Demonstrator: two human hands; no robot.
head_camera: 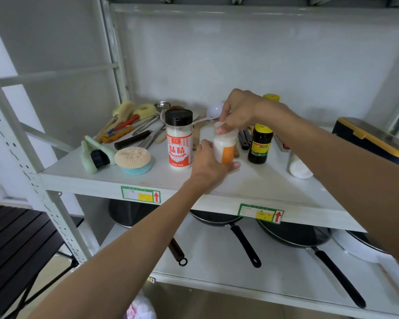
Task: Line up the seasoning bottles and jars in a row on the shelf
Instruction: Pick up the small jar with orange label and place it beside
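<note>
A white jar with an orange label [226, 148] stands on the white shelf [251, 183]. My left hand [211, 163] wraps its lower body and my right hand [237, 111] grips its top. To its left stands a red-and-white seasoning shaker with a black cap [179, 139]. To its right is a dark sauce bottle [260, 143], and a yellow cap [271, 97] shows behind my right wrist. A white jar [298, 166] stands further right, partly hidden by my right forearm.
Spoons, a knife and brushes [134, 130] lie at the shelf's back left. A green dish brush [95, 155] and a round scrubber [133, 160] sit in front of them. A navy-and-yellow box [373, 139] is at the right. Pans [293, 233] lie on the lower shelf.
</note>
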